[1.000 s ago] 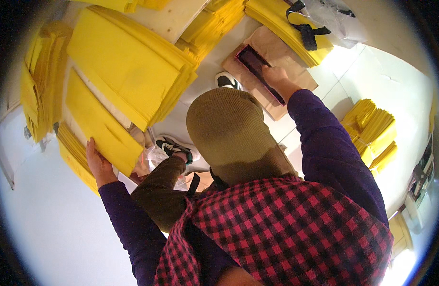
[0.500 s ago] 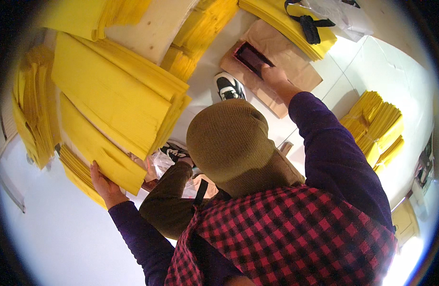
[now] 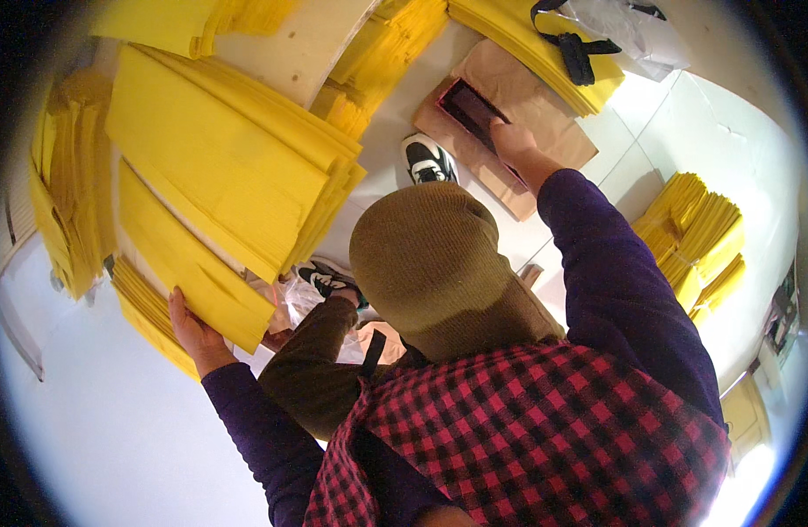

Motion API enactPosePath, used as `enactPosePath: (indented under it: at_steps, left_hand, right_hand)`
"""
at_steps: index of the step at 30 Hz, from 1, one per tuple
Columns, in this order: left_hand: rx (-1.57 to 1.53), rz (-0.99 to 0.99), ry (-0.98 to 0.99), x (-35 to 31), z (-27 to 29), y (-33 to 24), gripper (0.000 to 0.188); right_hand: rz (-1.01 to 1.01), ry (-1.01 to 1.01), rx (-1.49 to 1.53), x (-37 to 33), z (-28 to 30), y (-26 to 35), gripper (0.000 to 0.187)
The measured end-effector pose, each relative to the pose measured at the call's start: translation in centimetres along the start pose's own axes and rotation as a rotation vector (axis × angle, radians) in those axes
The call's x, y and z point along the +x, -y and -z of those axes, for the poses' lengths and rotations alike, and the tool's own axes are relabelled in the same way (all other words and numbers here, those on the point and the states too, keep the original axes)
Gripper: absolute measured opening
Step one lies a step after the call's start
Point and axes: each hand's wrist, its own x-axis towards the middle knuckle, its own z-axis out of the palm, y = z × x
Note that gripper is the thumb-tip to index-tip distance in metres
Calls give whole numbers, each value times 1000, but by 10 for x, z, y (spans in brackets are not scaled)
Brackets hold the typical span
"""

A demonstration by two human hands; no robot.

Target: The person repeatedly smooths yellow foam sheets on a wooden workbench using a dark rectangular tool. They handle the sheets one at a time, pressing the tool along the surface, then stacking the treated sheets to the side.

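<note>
My left hand is at the lower edge of a long yellow sheet, closed on that edge. One finger shows pointing up along it, and the others are partly hidden. Just below lies a stack of yellow sheets. My right hand is closed at the near end of a dark, shallow rectangular tray with a reddish rim. Its fingertips are down in or on the tray, so what they grip is hidden. The tray rests on a brown paper sheet on the floor.
A large stack of yellow sheets lies at left on pale boards. More yellow bundles stand at right on the tiled floor. A black strap and clear plastic lie far right. My brown-clad knee and shoe fill the middle.
My right hand has shifted slightly toward me and right along the tray. My left hand stays at the sheet's edge. The whole view has shifted a little.
</note>
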Motion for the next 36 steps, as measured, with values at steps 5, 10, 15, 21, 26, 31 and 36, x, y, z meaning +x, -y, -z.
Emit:
enactPosePath:
  at_steps: [5,10,15,21,26,31,36]
  left_hand:
    - [61,-25,-27,-1,0,-1,25]
    - [69,-89,-69,2,2,3,35]
    - [24,-22,-33,5,6,2,36]
    - [-16,12,104,-7,-1,-2,31]
    - [-102,-4,200,-14,7,-2,37]
    - [-175,-30,117,-23,25,6,45]
    - [-299,-55,147,-49,40,14,46]
  right_hand:
    - [-96,-34,49,-1,3,9,20]
    - [92,6,-214,-12,19,10,20]
    - [95,59,-180,-8,12,10,22]
    - [63,8,-153,-6,12,6,24]
    - [115,-43,-41,-42,49,-2,30]
    - [125,-45,519,-109,100,-10,30]
    - [170,-78,1216,-154,141,-30,20]
